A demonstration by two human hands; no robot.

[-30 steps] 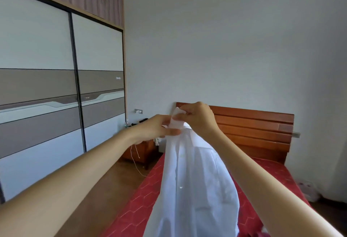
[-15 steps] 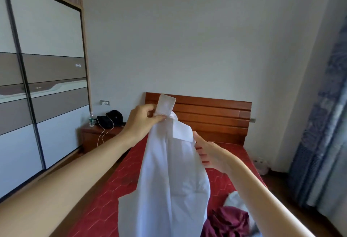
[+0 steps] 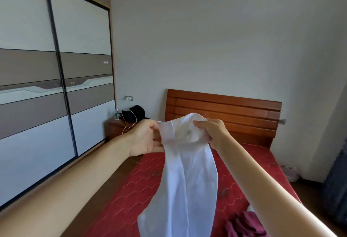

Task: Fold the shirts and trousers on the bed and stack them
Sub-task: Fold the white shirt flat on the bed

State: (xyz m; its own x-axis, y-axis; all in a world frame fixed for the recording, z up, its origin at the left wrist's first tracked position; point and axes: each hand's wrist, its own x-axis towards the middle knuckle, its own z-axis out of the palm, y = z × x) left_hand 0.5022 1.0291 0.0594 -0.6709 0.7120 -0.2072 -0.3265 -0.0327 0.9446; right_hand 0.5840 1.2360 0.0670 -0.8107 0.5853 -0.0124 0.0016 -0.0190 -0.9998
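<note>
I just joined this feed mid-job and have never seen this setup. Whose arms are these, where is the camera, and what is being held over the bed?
There is no robot here: a person works with two bare hands, and the single camera sits on their head, looking forward and down, so both arms reach in from the bottom edge. The left hand and the right hand both grip the top of a white shirt, which hangs in the air above the bed. The bed has a red patterned cover and a wooden headboard. A dark red garment lies crumpled on the cover at the lower right. To the left stand a wardrobe and a bedside table.
</note>
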